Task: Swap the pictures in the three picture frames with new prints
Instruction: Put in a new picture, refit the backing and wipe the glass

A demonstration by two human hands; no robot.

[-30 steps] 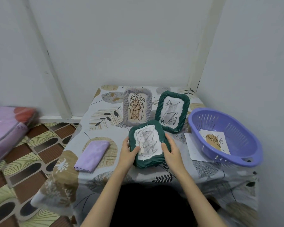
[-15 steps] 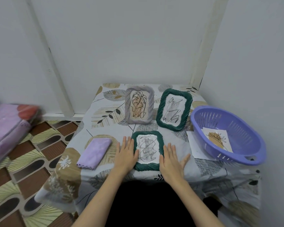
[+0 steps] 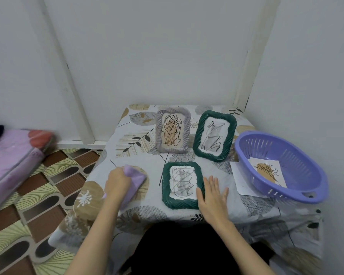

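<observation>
left hand (image 3: 117, 184) grips lilac cloth (image 3: 134, 176) | right hand (image 3: 213, 193) flat beside flat green frame (image 3: 182, 185) | risk: unbraced frame slides when wiped

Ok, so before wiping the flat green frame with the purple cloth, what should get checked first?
1. Left hand holds the purple cloth: ok.
2. Flat green frame lies face up on the table: ok.
3. Right hand rests flat at the frame's right edge to steady it: ok.
4. Grey frame and upright green frame stand apart from the flat one: ok.
5. Print lies in the purple basket: ok.
6. Glass dusty or clean: cannot tell.
</observation>
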